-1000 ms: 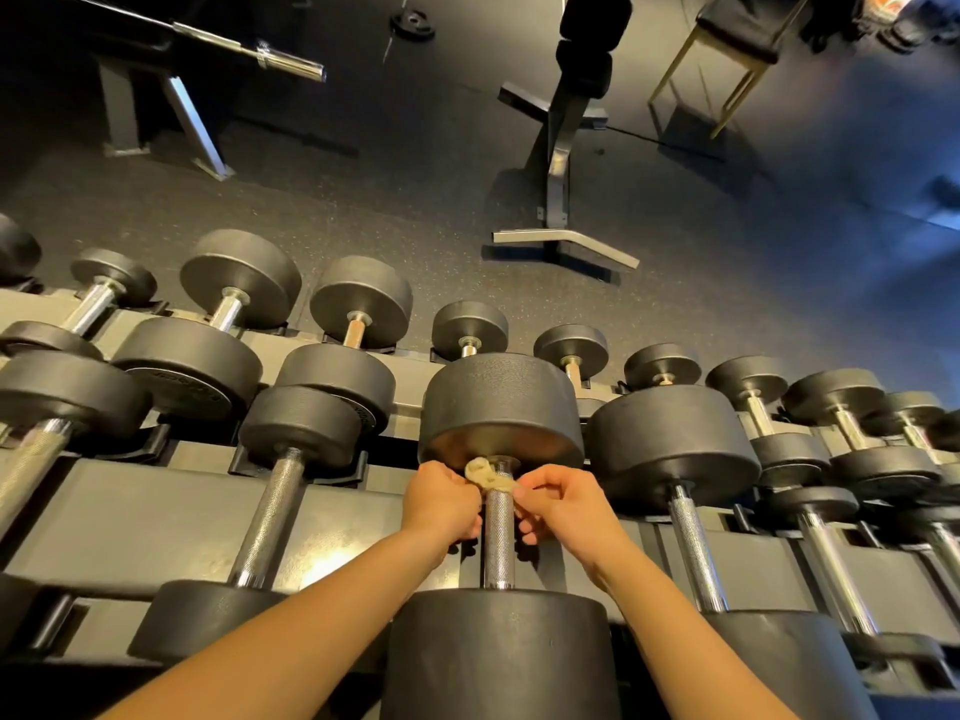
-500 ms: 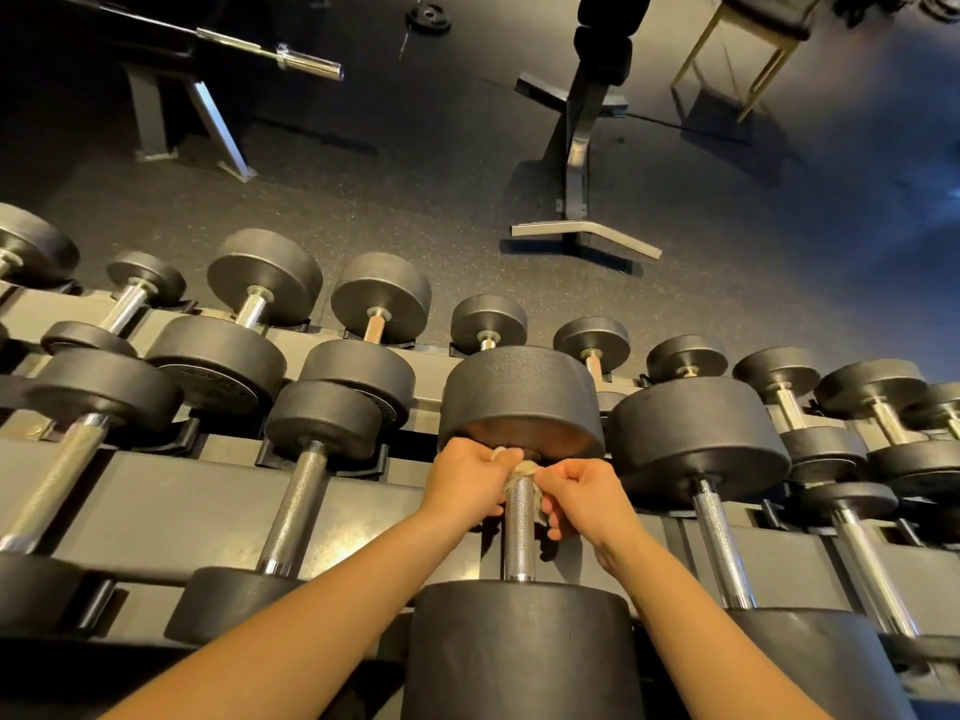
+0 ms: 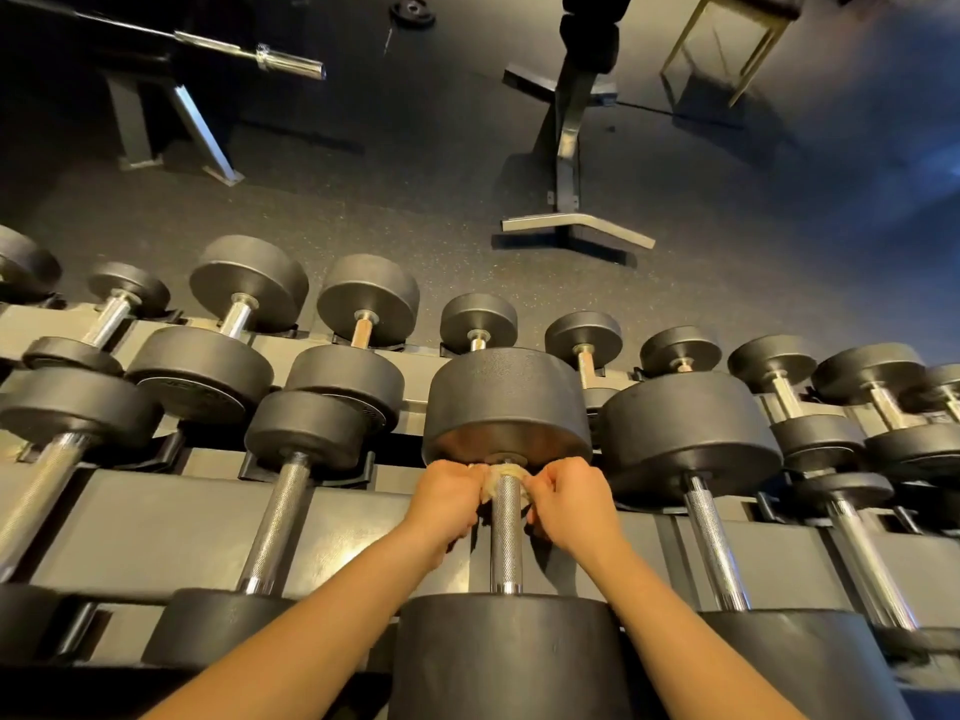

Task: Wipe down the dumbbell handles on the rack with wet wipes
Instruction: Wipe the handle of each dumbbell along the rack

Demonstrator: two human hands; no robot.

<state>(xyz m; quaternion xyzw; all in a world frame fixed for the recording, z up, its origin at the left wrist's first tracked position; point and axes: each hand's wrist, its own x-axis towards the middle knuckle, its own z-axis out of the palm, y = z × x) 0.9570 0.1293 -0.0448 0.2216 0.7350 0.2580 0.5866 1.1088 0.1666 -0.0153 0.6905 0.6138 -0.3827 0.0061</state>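
Observation:
A large black dumbbell lies on the grey rack [image 3: 156,517] in front of me, its knurled chrome handle [image 3: 505,537] running away from me. A crumpled pale wet wipe [image 3: 503,472] is wrapped around the far end of that handle, just under the far weight head [image 3: 506,402]. My left hand [image 3: 447,493] pinches the wipe's left end and my right hand [image 3: 569,493] pinches its right end, one on each side of the handle.
More dumbbells fill the rack left and right, such as one handle [image 3: 278,517] to the left and one [image 3: 714,548] to the right. A lower tier holds smaller dumbbells. Beyond the rack are dark floor, a barbell [image 3: 249,52] on a stand and a bench frame [image 3: 569,148].
The wipe has gone from bunched on top of the handle to wrapped around it, with both hands drawn slightly apart. The view has shifted a little to the left.

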